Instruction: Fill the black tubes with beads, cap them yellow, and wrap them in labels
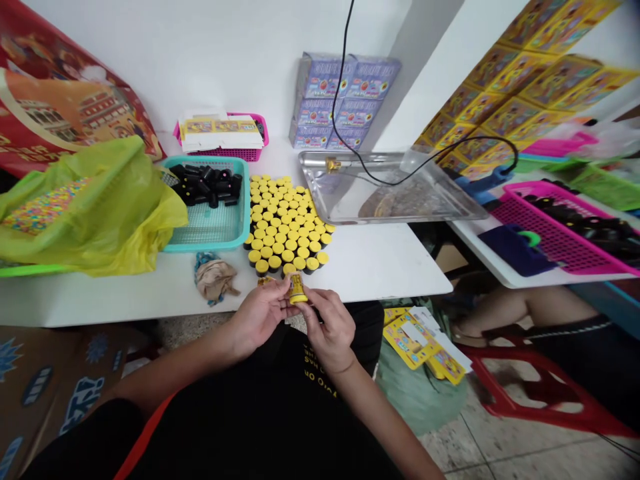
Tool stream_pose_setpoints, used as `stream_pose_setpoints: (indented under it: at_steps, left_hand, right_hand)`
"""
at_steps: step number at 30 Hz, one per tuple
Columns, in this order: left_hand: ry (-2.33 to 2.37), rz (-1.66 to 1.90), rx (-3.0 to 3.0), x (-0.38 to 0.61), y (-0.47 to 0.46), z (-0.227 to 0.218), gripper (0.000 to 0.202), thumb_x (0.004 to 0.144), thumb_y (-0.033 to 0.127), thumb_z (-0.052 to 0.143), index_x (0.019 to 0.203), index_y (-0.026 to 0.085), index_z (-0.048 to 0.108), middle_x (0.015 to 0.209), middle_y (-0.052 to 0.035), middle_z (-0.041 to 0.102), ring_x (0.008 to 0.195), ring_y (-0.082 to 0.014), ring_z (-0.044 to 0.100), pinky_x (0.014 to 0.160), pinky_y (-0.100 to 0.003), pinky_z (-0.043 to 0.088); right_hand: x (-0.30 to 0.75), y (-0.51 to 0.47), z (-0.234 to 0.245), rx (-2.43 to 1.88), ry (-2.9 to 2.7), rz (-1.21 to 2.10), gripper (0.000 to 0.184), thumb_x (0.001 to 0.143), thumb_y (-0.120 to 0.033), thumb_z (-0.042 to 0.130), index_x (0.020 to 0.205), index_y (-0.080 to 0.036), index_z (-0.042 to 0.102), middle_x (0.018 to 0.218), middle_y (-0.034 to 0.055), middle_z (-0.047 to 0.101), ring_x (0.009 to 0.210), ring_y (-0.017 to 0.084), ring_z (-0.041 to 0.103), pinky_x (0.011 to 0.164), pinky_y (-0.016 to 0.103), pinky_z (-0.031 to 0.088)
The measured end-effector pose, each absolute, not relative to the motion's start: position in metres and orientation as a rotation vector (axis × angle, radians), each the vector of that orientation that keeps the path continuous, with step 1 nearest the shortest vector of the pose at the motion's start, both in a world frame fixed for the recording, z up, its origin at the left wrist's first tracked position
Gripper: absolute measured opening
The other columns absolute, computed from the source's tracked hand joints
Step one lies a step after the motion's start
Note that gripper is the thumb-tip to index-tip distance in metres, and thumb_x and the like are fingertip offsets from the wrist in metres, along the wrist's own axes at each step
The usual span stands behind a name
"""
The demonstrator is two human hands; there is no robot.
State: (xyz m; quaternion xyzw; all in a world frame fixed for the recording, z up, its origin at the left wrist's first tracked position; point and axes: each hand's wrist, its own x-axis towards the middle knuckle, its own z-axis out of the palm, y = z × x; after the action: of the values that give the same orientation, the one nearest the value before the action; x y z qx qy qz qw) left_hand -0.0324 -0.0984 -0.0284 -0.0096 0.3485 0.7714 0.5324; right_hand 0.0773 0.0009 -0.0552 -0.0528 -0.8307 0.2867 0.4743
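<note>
Head view shows both forearms coming up from the lower corners and meeting just in front of the near edge of the white bench (380, 267), above the person's lap. The left hand (260, 313) is turned palm inward, its fingers curled shut around the lower part of a small yellow container (298, 290). The right hand (327, 327) faces it from the other side, wrist bent, with its fingers pinched on the same container, so the two hands touch around it.

The container stands nearly upright between the fingertips. Its long axis runs away from the person toward the bench, its top end pointing at the cluster of yellow-capped vials (287, 220), which stands packed together on the bench just beyond the hands.

A crumpled beige cloth (215, 279) lies on the bench near the left hand. Behind it a teal basket (205, 230) holds black parts, and a yellow plastic bag (100, 213) sits at its left. A metal tray (445, 207) lies to the right of the vials, with a black cable (370, 177) running across it.
</note>
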Motion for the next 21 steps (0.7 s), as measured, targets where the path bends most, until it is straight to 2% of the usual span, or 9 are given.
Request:
stream_pose_setpoints:
  at_steps: [5, 12, 17, 21]
  left_hand:
    - [0.827, 1.838, 0.051, -0.0304, -0.0981, -0.0270, 0.024, 0.077, 0.031, 0.080, 0.087, 0.012, 0.070, 0.084, -0.0051, 0.069, 0.077, -0.0149, 0.064, 0.075, -0.029, 0.052]
    - [0.823, 1.824, 0.027, -0.0256, -0.0982, -0.0313, 0.022, 0.081, 0.033, 0.077, 0.087, 0.014, 0.068, 0.087, -0.0051, 0.069, 0.080, -0.0160, 0.065, 0.078, -0.031, 0.053]
    - [0.739, 1.832, 0.045, -0.0288, -0.0989, -0.0337, 0.018, 0.085, 0.030, 0.073, 0.090, 0.013, 0.069, 0.092, -0.0061, 0.069, 0.083, -0.0155, 0.065, 0.081, -0.030, 0.052]
    - [0.748, 1.806, -0.026, -0.0327, -0.0997, -0.0327, 0.021, 0.084, 0.032, 0.073, 0.094, 0.013, 0.070, 0.092, -0.0061, 0.069, 0.081, -0.0154, 0.064, 0.076, -0.029, 0.052]
  right_hand:
    - [0.0766, 0.0005, -0.0520, -0.121, -2.023, 0.700, 0.037, 0.088, -0.011, 0.067, 0.122, -0.026, 0.067, 0.102, 0.0093, 0.071, 0.089, 0.022, 0.067, 0.073, 0.037, 0.059]
    - [0.0767, 0.0013, -0.0558, -0.085, -1.951, 0.744, 0.033, 0.086, -0.008, 0.066, 0.113, -0.027, 0.070, 0.092, 0.0063, 0.073, 0.083, 0.021, 0.068, 0.071, 0.039, 0.058]
    - [0.0778, 0.0010, -0.0526, -0.210, -2.014, 0.718, 0.031, 0.089, -0.015, 0.066, 0.120, -0.022, 0.066, 0.097, 0.0097, 0.070, 0.088, 0.023, 0.066, 0.073, 0.041, 0.059]
    - [0.0768, -0.0001, -0.0521, -0.157, -2.025, 0.651, 0.036, 0.088, -0.012, 0.066, 0.122, -0.024, 0.066, 0.103, 0.0107, 0.070, 0.094, 0.024, 0.065, 0.078, 0.042, 0.058]
